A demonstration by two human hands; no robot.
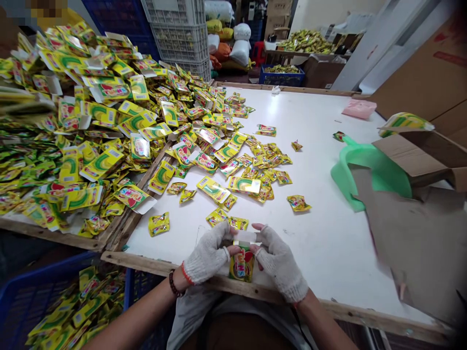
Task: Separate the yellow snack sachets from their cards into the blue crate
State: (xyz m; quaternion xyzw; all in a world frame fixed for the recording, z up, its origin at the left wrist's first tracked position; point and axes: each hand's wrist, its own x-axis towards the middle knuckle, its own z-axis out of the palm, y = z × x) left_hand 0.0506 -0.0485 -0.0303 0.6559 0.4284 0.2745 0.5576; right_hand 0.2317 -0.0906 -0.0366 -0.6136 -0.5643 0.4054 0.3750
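Note:
Both my hands wear white knitted gloves with bare fingertips. Between them, at the table's front edge, is a small yellow and green candy box (241, 265) with its white top flap raised. My left hand (211, 255) grips the box's upper left side with thumb and fingers. On the opposite side my right hand (279, 262) pinches the upper right edge near the flap. Just beyond the box lie yellow candy packets (238, 223), close to my left fingertips. Farther out, a flat yellow box (244, 184) rests among more packets. The inside of the held box is hidden.
A tall heap of yellow boxes (105, 112) covers the left side, behind a wooden strip. A blue crate (22, 291) of boxes stands low at left. To the right are a green dustpan (346, 175) and a cardboard sheet (419, 243). Grey crates (178, 39) are stacked behind.

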